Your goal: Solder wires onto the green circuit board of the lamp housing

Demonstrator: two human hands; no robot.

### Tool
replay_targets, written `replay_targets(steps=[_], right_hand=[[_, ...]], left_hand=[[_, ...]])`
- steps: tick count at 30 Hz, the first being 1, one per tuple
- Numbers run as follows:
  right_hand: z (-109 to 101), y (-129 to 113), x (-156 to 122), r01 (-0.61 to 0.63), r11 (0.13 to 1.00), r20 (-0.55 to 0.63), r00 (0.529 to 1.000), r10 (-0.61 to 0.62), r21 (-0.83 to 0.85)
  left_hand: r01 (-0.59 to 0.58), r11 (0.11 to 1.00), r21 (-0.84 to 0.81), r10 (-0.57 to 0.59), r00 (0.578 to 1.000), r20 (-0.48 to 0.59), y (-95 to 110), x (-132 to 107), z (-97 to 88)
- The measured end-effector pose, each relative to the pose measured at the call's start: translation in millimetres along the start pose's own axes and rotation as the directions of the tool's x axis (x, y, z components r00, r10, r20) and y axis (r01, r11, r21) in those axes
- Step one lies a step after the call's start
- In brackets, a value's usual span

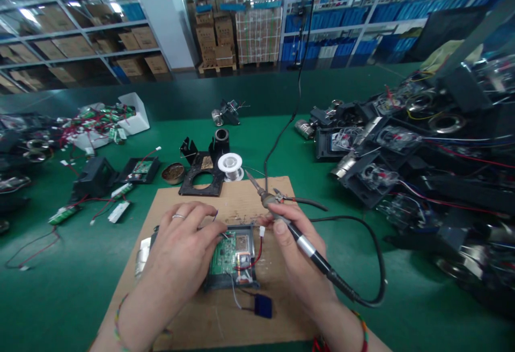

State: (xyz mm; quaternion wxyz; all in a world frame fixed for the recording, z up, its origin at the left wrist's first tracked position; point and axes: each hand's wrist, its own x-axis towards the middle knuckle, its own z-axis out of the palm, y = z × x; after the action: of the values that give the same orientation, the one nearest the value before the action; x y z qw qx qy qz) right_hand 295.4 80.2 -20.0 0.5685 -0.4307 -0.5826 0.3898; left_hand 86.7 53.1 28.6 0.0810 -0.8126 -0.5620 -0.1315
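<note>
Right hand point(300, 255): closed round the grip of a soldering iron point(306, 246), thumb on top. Iron slants up and to the left, its tip well clear of the board and near the solder spool point(230, 163). Cord loops back beyond the wrist.

Left hand point(181, 242): palm down, fingers bent over the left side of a dark case point(229, 286). A thin wire end point(216, 215) shows by the index finger; cannot tell whether the fingertips pinch it or only rest beside it.

Circuit board point(225, 253): seated in the case, face up, between the two hands. Its left part lies under the left fingers; the right hand and iron are above and to the right, apart from it. White plug point(262, 231) on red leads at the case's right edge. Small dark square part point(263, 306) on wires, just in front of the case. All on a cardboard sheet point(193, 322).
</note>
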Motion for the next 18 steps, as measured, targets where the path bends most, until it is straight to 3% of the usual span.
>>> replay_targets(steps=[7, 13, 18], right_hand=[[5, -5, -8, -0.179, 0.944, 0.071, 0.984, 0.165, 0.278], [-3, -3, -26, -0.231, 0.942, 0.064, 0.973, 0.222, 0.241], [-10, 2, -38, -0.165, 0.975, 0.016, 0.986, 0.165, 0.147]], left_hand=[[0.019, 0.996, 0.09, -0.02, 1.0, 0.008, 9, 4, 5.9], [0.091, 0.996, 0.001, -0.091, 0.994, 0.059, 10, 1, 10.3], [0.218, 0.969, -0.116, -0.204, 0.972, 0.118, 10, -3, 13.6]])
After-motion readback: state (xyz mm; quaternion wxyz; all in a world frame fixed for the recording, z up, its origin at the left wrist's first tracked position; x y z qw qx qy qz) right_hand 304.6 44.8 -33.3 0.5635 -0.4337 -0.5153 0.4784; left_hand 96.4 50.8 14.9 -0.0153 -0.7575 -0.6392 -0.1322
